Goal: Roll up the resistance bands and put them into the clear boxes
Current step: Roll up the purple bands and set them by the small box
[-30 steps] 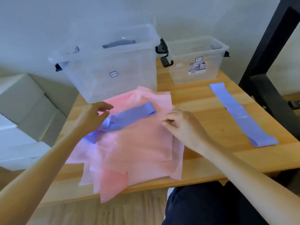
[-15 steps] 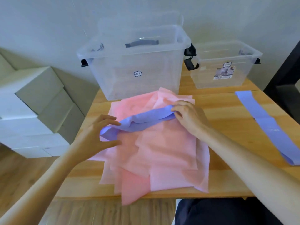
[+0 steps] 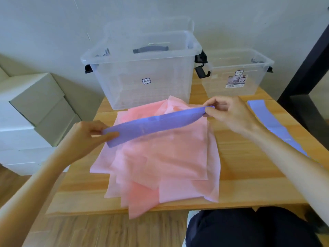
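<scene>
- We held one purple resistance band stretched out flat above the pile of pink bands, its line rising from lower left to upper right.
- Our left hand pinched the band's near end between thumb and fingers; our right hand pinched the far end (fingers curled round the fold).
- A second purple band lay flat on the wooden table to the right, partly hidden by our right forearm.
- Two clear boxes stood at the table's back edge, lids off: the large box behind the pink pile, the small box just beside it on the right.
- Grey cartons were stacked left of the table.
</scene>
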{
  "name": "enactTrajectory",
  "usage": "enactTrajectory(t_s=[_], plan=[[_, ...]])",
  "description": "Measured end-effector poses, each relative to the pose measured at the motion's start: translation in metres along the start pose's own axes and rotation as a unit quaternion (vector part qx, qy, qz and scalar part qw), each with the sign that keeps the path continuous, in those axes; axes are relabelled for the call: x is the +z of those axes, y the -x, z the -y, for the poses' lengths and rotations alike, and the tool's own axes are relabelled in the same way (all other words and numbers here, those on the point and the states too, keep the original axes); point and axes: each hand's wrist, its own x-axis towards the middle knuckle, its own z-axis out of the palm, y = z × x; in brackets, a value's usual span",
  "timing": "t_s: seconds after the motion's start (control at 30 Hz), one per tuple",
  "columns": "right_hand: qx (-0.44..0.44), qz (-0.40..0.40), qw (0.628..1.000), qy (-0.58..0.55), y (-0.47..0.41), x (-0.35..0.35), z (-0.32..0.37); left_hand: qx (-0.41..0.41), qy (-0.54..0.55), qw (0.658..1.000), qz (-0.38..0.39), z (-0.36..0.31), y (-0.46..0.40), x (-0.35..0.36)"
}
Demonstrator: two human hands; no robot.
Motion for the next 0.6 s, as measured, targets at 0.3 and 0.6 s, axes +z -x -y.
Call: enactTrajectory(t_s=[0.3, 0.6], plan=[[0.104, -0.028, 0.992, -0.062, 0.059, -0.046, -0.007, 0.066, 0.362, 0.928, 0.053, -0.069, -0.041, -0.022], [0.211, -0.092, 0.965, -0.123, 0.126, -0.065, -0.036, 0.015, 0.471, 0.875, 0.113, -0.156, -0.095, 0.059]])
